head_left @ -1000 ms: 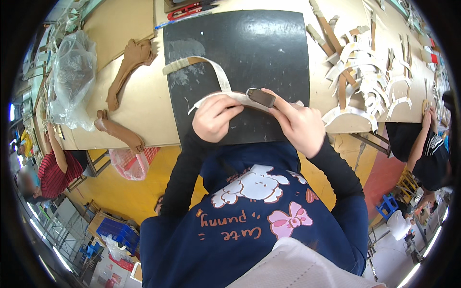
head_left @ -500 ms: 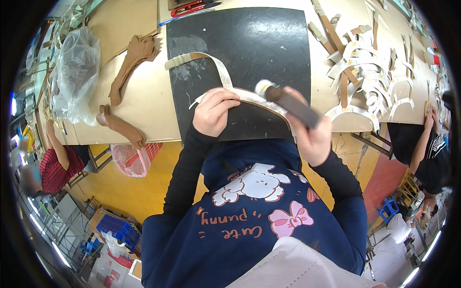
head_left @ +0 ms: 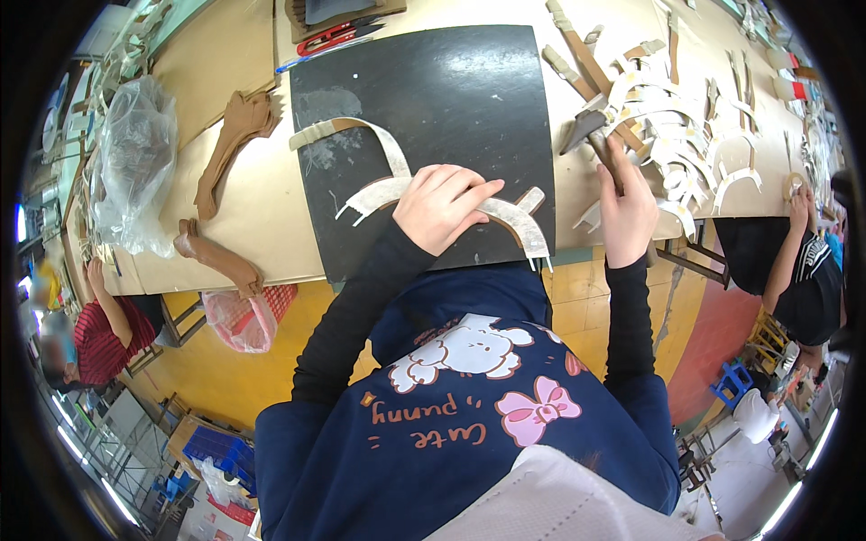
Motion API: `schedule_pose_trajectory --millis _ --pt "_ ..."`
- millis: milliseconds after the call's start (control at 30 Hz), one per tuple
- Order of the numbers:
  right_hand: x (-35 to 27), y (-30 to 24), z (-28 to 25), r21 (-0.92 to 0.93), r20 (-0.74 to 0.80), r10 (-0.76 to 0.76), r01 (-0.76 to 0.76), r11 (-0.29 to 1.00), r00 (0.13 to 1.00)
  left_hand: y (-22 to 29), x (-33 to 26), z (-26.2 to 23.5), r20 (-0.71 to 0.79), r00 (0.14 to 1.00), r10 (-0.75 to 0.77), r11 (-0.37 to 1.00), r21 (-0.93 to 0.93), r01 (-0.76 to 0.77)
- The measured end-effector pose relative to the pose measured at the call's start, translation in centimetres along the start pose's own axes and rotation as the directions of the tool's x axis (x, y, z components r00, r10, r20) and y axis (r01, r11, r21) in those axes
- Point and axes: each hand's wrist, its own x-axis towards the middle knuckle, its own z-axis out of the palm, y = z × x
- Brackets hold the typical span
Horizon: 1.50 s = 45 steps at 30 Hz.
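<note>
On the black mat [head_left: 478, 90] lies a curved brown strap piece [head_left: 516, 219] with whitish backing, loose threads at its ends. One long strap [head_left: 388, 142] arches up from it to the left, and a short tab [head_left: 532, 199] sticks up at the right. My left hand [head_left: 445, 207] is closed over the middle of the piece, hiding that part. Off the mat to the right, my right hand [head_left: 629, 203] grips a hammer [head_left: 604, 149] by its handle. The hammer's dark head points away from me, beside a heap of similar strap pieces [head_left: 677, 135].
Brown strips are stacked [head_left: 225, 153] left of the mat, with another bundle [head_left: 216, 257] at the table edge. Beyond them sits a clear plastic bag [head_left: 135, 171]. Red snips [head_left: 338, 36] and a blue pen [head_left: 298, 63] lie at the far edge. Co-workers sit on both sides.
My right hand has carried the hammer from above the strap piece to the right, off the mat. My left hand has shifted right along the piece, now covering its middle.
</note>
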Motion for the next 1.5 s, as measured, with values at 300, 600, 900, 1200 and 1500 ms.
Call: schedule_pose_trajectory --millis 300,600,900,1200,1500 --pt "-1.4 -2.1 -0.3 0.460 -0.006 -0.241 0.217 0.861 0.971 1.3 2.6 -4.1 0.100 0.994 -0.047 0.915 -0.395 0.083" --pt "4.8 -11.4 -1.1 0.799 0.362 -0.616 -0.573 -0.182 0.700 3.8 7.1 -9.0 -0.235 0.952 -0.199 0.147 -0.967 -0.208" --pt "3.1 -17.8 -0.7 0.864 0.424 -0.557 -0.136 0.484 0.714 0.6 2.2 -8.7 -0.215 0.837 -0.503 0.199 -0.971 -0.129" --pt "2.5 -17.7 -0.6 0.776 0.287 -0.682 0.254 0.577 0.672 -1.1 -4.1 -14.1 -0.609 0.711 -0.352 0.862 -0.507 -0.008" --pt "1.9 -17.6 -2.3 0.583 0.162 -0.745 0.547 0.601 0.647 0.7 -1.4 -14.4 -0.357 0.934 0.019 0.985 0.167 0.044"
